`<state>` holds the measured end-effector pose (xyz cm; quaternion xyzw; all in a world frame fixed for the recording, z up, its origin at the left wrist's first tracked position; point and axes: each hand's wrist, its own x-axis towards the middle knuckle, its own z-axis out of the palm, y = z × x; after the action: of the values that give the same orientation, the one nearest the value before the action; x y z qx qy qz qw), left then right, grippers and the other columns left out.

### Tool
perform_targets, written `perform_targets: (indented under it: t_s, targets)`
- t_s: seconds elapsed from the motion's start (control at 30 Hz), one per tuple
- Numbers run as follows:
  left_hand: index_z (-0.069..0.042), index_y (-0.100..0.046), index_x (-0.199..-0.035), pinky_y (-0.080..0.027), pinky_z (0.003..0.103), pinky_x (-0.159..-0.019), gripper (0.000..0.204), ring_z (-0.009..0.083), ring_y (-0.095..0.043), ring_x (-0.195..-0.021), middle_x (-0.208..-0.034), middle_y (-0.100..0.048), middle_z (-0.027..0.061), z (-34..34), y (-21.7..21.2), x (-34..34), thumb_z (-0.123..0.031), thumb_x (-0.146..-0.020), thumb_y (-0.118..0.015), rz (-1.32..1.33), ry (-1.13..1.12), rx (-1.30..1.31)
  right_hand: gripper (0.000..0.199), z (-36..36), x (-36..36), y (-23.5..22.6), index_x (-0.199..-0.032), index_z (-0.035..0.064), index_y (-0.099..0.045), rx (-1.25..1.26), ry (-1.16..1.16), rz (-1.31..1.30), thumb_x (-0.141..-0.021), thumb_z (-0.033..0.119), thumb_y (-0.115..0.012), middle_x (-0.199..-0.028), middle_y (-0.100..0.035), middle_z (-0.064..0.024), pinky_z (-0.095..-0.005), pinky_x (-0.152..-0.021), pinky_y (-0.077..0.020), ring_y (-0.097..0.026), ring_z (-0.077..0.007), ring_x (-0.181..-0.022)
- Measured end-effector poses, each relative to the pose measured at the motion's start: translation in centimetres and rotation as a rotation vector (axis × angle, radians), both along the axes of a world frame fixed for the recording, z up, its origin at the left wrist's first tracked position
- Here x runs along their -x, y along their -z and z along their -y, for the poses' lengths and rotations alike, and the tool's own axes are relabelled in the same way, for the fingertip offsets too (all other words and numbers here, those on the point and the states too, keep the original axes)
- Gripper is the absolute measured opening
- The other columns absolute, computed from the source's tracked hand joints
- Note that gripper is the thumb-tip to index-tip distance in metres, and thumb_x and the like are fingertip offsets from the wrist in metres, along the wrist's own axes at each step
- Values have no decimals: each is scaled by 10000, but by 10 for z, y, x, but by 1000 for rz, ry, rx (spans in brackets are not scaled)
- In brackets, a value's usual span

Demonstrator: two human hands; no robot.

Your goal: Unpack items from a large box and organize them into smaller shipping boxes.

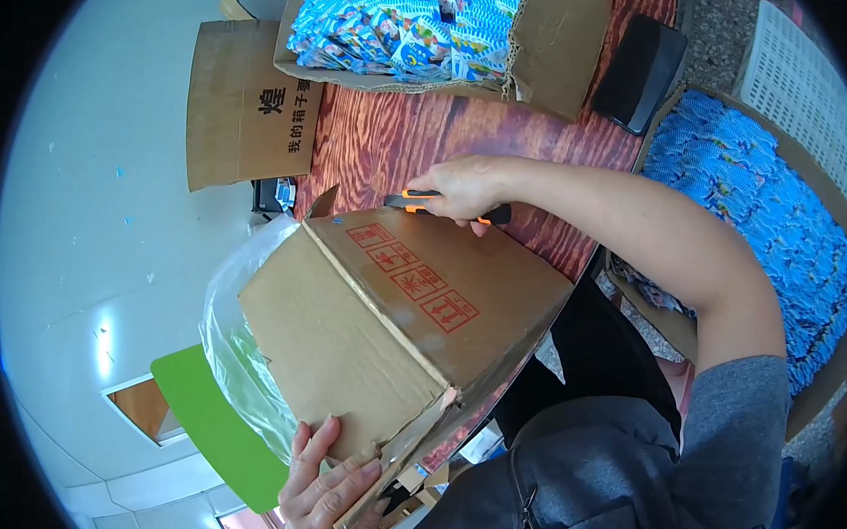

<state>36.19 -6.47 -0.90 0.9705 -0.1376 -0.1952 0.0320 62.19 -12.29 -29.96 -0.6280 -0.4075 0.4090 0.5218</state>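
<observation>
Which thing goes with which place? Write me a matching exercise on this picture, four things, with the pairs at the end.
Things:
1. Orange-and-black cutter
2. Left hand
3. Black phone
4. White basket

Places:
A. Lying on the red wood-patterned tabletop
B. In the upper right corner of the picture
C. Held in the right hand, at the far side of the brown carton
D. With its fingers on the brown carton, at the bottom of the picture

Right pairs: 1-C, 2-D, 3-A, 4-B
</observation>
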Motion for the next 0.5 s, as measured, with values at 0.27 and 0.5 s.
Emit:
perform_targets:
  t_s: [0.27, 0.5]
  targets:
    - [13, -633, -1079, -325, 639, -1056, 304, 502, -584, -1123, -947, -716, 192, 7, 9, 7, -96, -796, -602, 139, 15, -122, 297, 5, 3, -14, -1159, 40, -570, -6, 13, -1, -903, 76, -424, -734, -643, -127, -360, -557, -567, -676, -219, -561]
    - [-2, -634, -1049, -343, 643, -1045, 256, 463, -607, -1112, -930, -717, 187, 11, 11, 8, -100, -814, -605, 169, 40, -206, 319, 14, 3, -14, -1268, 132, -492, 26, -51, 51, -966, 147, -392, -742, -632, -112, -364, -560, -552, -667, -186, -554]
